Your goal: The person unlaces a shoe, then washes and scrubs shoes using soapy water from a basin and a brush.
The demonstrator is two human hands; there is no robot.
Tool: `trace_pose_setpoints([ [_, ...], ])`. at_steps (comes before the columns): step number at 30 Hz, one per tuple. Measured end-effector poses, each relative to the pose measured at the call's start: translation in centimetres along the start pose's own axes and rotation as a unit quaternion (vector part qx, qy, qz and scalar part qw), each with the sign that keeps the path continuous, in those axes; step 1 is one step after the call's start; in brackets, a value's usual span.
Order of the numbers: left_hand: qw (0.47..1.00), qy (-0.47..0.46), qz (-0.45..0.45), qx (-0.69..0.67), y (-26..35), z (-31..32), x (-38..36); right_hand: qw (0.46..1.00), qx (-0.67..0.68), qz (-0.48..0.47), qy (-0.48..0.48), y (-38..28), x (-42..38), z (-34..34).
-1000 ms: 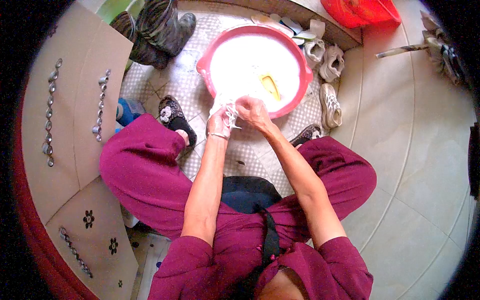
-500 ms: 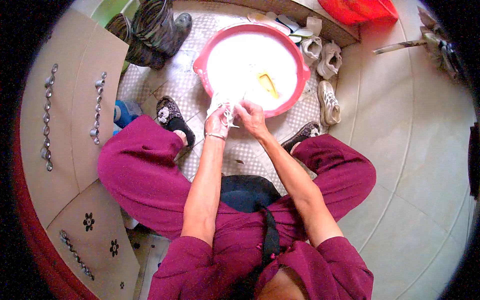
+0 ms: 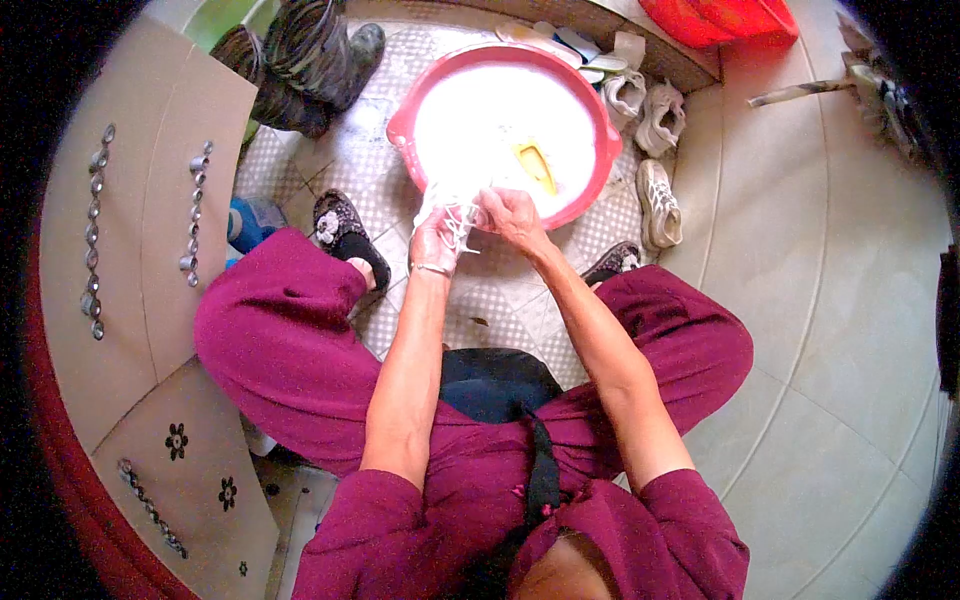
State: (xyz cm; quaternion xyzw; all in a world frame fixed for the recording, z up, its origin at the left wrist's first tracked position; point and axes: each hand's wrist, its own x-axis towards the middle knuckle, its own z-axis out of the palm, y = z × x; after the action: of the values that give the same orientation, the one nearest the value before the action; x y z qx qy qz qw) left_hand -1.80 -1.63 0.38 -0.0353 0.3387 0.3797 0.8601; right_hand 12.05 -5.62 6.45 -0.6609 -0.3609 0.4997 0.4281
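My left hand (image 3: 432,240) is closed around a white shoe (image 3: 437,203) at the near rim of a red basin (image 3: 402,122). Glare washes out most of the shoe's shape, but its white shoelaces (image 3: 461,228) show as loose strands over my palm. Just to the right, my right hand (image 3: 513,216) pinches the laces between bent fingers. White suds fill the basin, and a yellow brush-like piece (image 3: 535,167) lies in them, right of the middle.
Several pale shoes, including one laced shoe (image 3: 658,205), line the floor right of the basin. Dark boots (image 3: 310,65) stand at back left beside a drawer cabinet (image 3: 150,230). A red bag-like thing (image 3: 715,22) is at the back right. A low black stool (image 3: 500,385) is beneath me.
My right hand has shifted slightly up and to the right, away from my left hand, with its knuckles turned more upward. The laces look more spread out. My left hand stays in place.
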Motion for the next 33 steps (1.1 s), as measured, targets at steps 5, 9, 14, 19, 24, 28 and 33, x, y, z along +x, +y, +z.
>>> trace_pose_setpoints([
  [5,1.0,0.007,0.016,-0.006,-0.1,-0.4,0.4,0.992,-0.119,-0.033,-0.006,1.5,0.2,1.0],
  [9,1.0,-0.013,0.005,0.028,0.3,0.5,-0.1,0.984,-0.157,-0.084,-0.007,1.0,-0.9,1.9],
  [14,0.998,0.05,0.04,0.016,-0.2,0.9,0.1,0.908,-0.36,-0.214,-0.033,1.8,-0.9,1.9],
  [19,0.998,0.057,-0.007,0.024,0.0,-1.1,1.1,0.977,-0.158,-0.145,0.013,0.8,-0.9,1.6],
  [24,0.998,0.046,0.012,-0.042,0.4,2.9,-1.1,0.967,-0.231,-0.097,0.039,-1.1,0.9,1.7],
  [28,0.996,0.059,0.056,-0.033,0.2,3.4,-1.2,0.937,-0.343,-0.059,0.022,-2.2,2.5,2.2],
  [33,0.996,0.084,0.021,-0.009,0.5,3.0,-0.8,0.864,-0.49,-0.09,-0.076,-3.6,3.1,2.3],
])
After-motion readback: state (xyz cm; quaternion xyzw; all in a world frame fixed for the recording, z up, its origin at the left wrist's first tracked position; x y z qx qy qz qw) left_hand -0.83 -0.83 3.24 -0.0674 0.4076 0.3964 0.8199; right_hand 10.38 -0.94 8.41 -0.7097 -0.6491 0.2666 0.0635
